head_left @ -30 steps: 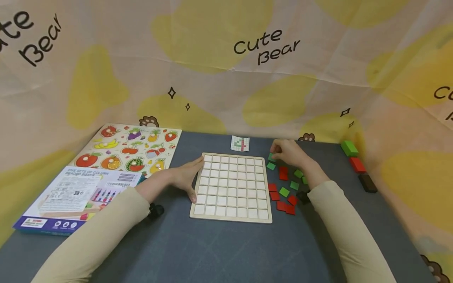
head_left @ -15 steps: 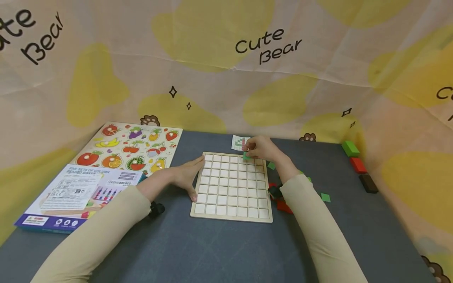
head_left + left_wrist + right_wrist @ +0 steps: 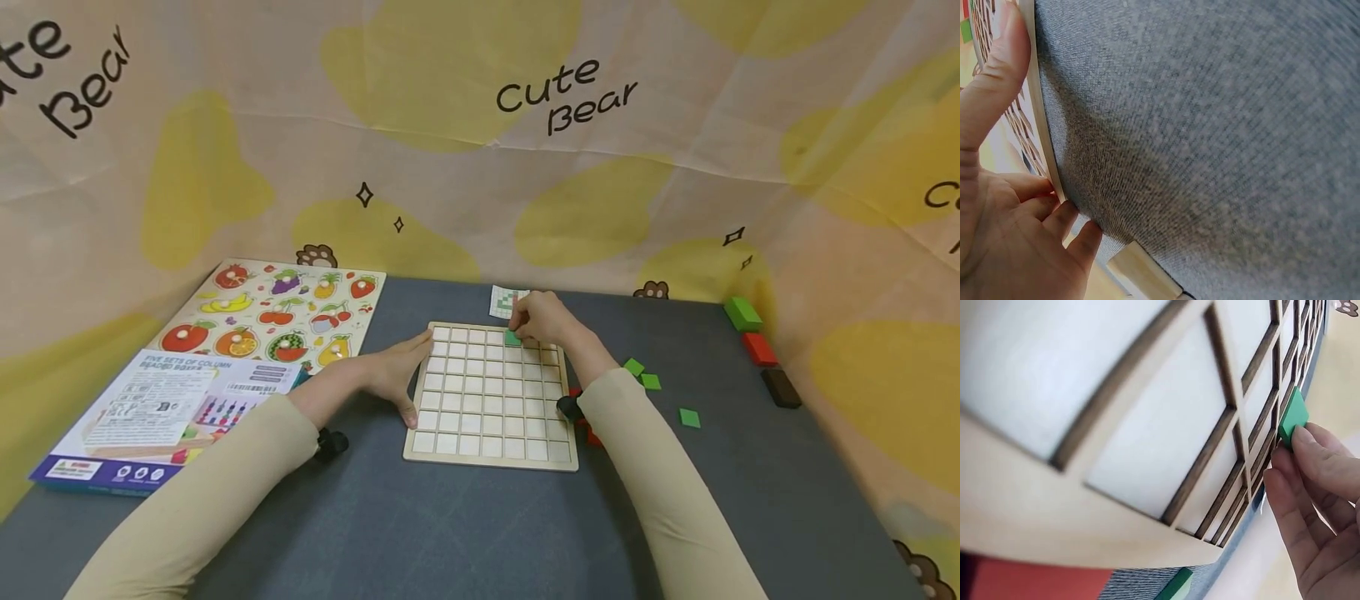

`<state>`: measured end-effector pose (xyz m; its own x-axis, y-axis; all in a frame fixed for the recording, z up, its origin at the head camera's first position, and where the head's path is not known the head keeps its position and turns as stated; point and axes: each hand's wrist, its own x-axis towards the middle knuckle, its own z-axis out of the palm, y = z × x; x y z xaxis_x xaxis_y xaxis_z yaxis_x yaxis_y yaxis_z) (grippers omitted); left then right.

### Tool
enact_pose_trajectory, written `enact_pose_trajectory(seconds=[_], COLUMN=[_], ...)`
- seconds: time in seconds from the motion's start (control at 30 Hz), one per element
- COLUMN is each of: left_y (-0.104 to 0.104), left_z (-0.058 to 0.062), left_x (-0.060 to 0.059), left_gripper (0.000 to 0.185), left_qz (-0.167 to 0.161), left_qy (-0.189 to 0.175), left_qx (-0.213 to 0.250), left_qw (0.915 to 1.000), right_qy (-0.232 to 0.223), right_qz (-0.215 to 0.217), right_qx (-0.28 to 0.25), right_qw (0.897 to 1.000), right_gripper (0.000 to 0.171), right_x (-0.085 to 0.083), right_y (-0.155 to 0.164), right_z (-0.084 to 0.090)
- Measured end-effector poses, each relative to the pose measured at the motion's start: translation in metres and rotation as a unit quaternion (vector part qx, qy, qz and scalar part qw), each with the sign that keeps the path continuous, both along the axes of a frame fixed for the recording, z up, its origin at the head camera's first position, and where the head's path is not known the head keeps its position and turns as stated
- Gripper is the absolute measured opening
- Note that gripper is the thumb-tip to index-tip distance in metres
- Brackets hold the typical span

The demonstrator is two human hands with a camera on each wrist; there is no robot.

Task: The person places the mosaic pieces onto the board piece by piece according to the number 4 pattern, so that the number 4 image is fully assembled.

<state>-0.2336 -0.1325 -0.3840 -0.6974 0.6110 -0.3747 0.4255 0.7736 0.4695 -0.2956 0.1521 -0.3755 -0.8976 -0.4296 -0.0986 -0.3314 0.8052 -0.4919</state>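
In the head view a wooden grid board (image 3: 490, 461) with white square cells lies mid-table. My left hand (image 3: 386, 379) rests along its left edge, thumb low and fingers higher up; the left wrist view shows thumb and fingertips touching the rim (image 3: 1041, 119). Over the board's far edge, right of centre, my right hand (image 3: 547, 321) pinches a green square tile (image 3: 513, 338). In the right wrist view that tile (image 3: 1294, 417) is tilted between thumb and fingers, at the far row of cells. Behind the board lies a small pattern card (image 3: 501, 302), partly covered by the right hand.
Loose green tiles (image 3: 650, 382) lie right of the board; red tiles (image 3: 594, 437) are mostly hidden under the right forearm. Green, red and black blocks (image 3: 759, 350) line the right side. A fruit puzzle board (image 3: 258, 321) and a boxed toy (image 3: 150, 417) occupy the left.
My right hand has carried the green tile left from the loose tiles to the board's far row. A green tile has come to lie farther right. The left hand stays put.
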Motion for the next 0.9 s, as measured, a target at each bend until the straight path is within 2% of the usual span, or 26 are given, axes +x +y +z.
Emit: enact_pose_trajectory(seconds=[0.27, 0.4, 0.6, 0.7, 0.83, 0.9], left_y=[-0.001, 0.000, 0.001, -0.001, -0.002, -0.003], left_z=[0.000, 0.000, -0.003, -0.002, -0.002, -0.002], left_x=[0.000, -0.001, -0.002, -0.002, -0.001, -0.001], left_gripper=[0.138, 0.138, 0.139, 0.139, 0.138, 0.138], left_qz=[0.004, 0.003, -0.003, -0.002, -0.004, -0.003], left_qy=[-0.002, -0.002, 0.001, 0.002, 0.002, 0.001], left_qx=[-0.001, 0.002, 0.008, 0.008, 0.009, 0.010], left_qw=[1.0000, 1.0000, 1.0000, 1.0000, 0.9999, 0.9999], right_qy=[-0.008, 0.003, 0.011, -0.027, -0.100, -0.116], right_qz=[0.006, 0.011, 0.002, 0.000, 0.005, 0.023], right_qx=[0.013, -0.012, -0.056, -0.051, -0.029, -0.019], right_qw=[1.000, 1.000, 0.998, 0.998, 0.995, 0.993], right_gripper=[0.015, 0.019, 0.015, 0.018, 0.025, 0.028], right_x=[-0.001, -0.006, -0.010, -0.011, -0.007, -0.006], right_y=[0.005, 0.020, 0.060, 0.081, 0.099, 0.104], right_z=[-0.001, -0.001, 0.000, -0.001, 0.001, 0.001])
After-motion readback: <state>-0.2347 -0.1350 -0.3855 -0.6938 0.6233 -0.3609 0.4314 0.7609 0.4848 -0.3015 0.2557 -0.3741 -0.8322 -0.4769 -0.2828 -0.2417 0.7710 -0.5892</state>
